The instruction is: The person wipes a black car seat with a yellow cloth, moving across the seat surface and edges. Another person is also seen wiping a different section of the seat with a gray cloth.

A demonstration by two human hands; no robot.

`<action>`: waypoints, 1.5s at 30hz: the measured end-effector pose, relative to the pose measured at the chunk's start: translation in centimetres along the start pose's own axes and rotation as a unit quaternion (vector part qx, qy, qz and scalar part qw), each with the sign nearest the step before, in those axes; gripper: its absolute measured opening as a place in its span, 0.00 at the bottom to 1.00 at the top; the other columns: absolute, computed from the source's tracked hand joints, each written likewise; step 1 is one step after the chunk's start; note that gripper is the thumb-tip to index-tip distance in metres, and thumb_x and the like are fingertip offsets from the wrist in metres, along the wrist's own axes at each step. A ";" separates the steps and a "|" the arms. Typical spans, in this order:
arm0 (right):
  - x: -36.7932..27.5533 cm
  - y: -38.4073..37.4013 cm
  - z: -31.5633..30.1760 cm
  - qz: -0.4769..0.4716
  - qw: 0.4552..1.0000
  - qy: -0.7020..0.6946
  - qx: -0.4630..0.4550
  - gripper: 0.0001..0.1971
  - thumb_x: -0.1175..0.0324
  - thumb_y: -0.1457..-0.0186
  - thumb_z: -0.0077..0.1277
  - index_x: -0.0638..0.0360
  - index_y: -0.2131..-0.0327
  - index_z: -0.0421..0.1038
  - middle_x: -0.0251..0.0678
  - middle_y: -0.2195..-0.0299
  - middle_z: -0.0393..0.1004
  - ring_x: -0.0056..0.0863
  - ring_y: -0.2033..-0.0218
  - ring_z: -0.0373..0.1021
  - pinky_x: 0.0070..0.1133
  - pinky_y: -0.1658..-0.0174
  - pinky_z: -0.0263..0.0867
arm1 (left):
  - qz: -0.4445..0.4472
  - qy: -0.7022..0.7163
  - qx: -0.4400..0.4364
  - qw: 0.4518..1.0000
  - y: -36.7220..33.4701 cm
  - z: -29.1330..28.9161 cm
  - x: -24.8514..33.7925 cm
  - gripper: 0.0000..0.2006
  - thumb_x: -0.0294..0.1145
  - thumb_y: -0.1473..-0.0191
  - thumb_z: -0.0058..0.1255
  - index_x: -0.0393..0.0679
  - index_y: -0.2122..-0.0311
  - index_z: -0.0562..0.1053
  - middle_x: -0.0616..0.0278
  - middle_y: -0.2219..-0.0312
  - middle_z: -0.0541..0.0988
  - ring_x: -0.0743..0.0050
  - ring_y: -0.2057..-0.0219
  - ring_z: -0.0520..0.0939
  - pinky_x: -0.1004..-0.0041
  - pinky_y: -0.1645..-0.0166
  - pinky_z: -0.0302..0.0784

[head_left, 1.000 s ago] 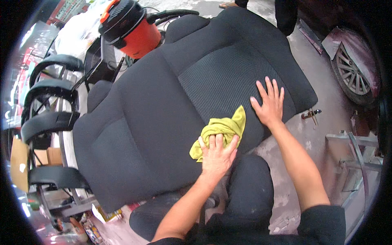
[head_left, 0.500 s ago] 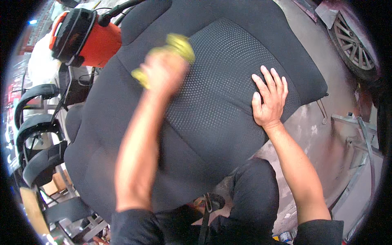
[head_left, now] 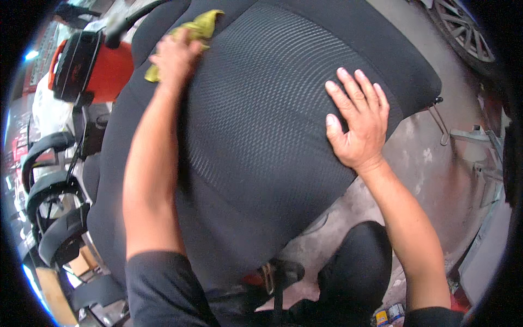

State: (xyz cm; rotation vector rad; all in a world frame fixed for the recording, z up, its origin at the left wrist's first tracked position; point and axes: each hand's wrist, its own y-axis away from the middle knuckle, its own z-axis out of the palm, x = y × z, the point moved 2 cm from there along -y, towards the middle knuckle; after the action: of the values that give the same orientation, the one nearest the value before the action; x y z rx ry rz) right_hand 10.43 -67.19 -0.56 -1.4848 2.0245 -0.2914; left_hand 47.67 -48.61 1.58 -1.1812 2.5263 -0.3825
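We had a big black seat [head_left: 261, 92] in front of us. Our left hand [head_left: 175, 62] was on the far left part of the seat, and its fingers held a yellow cloth [head_left: 204, 25] down there; we could not tell how tight. The cloth was bunched up on the seat. Our right hand [head_left: 359, 131] lay flat on the seat's right side, fingers spread wide. A red and black tub [head_left: 111, 73] was left of the seat. A wheel [head_left: 467, 31] was past the seat's right side.
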 end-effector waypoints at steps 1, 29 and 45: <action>-0.1 0.0 0.5 0.000 1.000 -0.006 0.006 0.25 0.56 0.44 0.47 0.47 0.43 0.75 0.33 0.35 0.68 0.37 0.32 0.58 0.41 0.30 0.45 | -0.065 -0.031 -0.036 0.997 -2.6 0.0 -1.0 0.22 0.52 0.41 0.51 0.58 0.44 0.73 0.51 0.48 0.77 0.47 0.45 0.76 0.31 0.44 0.66; 2.9 2.7 0.3 0.107 0.987 -0.029 0.116 0.25 0.64 0.42 0.42 0.59 0.42 0.66 0.47 0.38 0.66 0.48 0.37 0.61 0.47 0.32 0.46 | 0.333 0.329 -0.302 0.830 20.8 -15.2 17.2 0.26 0.42 0.63 0.69 0.60 0.53 0.77 0.58 0.58 0.72 0.51 0.49 0.73 0.31 0.43 0.62; 3.1 2.0 0.3 0.101 0.990 -0.011 0.097 0.23 0.66 0.50 0.45 0.57 0.49 0.73 0.46 0.45 0.69 0.49 0.39 0.63 0.48 0.34 0.52 | 0.392 0.337 -0.075 0.853 0.5 -5.4 28.8 0.19 0.42 0.58 0.66 0.59 0.57 0.79 0.60 0.58 0.76 0.54 0.50 0.75 0.39 0.52 0.69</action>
State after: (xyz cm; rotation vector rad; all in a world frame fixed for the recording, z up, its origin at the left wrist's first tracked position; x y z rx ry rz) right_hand 8.42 -69.34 -2.87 -1.1499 2.0454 -0.3750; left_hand 27.77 -70.10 1.19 0.0919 3.3917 -0.4261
